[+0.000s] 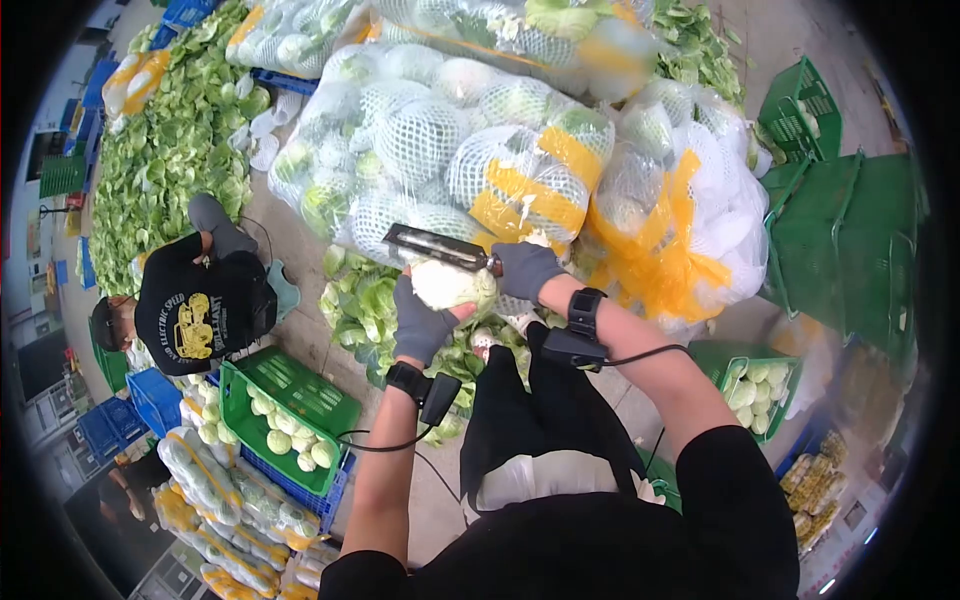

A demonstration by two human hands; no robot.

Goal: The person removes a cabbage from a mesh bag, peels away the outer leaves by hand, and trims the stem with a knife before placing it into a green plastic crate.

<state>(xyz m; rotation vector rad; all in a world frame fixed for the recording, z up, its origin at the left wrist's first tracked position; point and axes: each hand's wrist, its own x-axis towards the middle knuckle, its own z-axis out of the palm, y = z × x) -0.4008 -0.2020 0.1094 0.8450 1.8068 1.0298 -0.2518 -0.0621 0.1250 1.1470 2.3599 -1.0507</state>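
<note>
My left hand, in a grey glove with bare fingertips, is closed around a pale cabbage and holds it from below and the left. In my gloved right hand is the handle of a broad-bladed knife. Its dark, wet-looking blade lies across the top of the cabbage, pointing left; whether it is cutting in cannot be told. Just beyond the knife lies a large clear bag of cabbages in white foam nets, with yellow tape. Loose green leaves lie beneath my hands.
A second taped bag stands at the right, near green crates. At the left, a person in black sits beside a leaf heap. A green crate of cabbages and bagged ones stand lower left.
</note>
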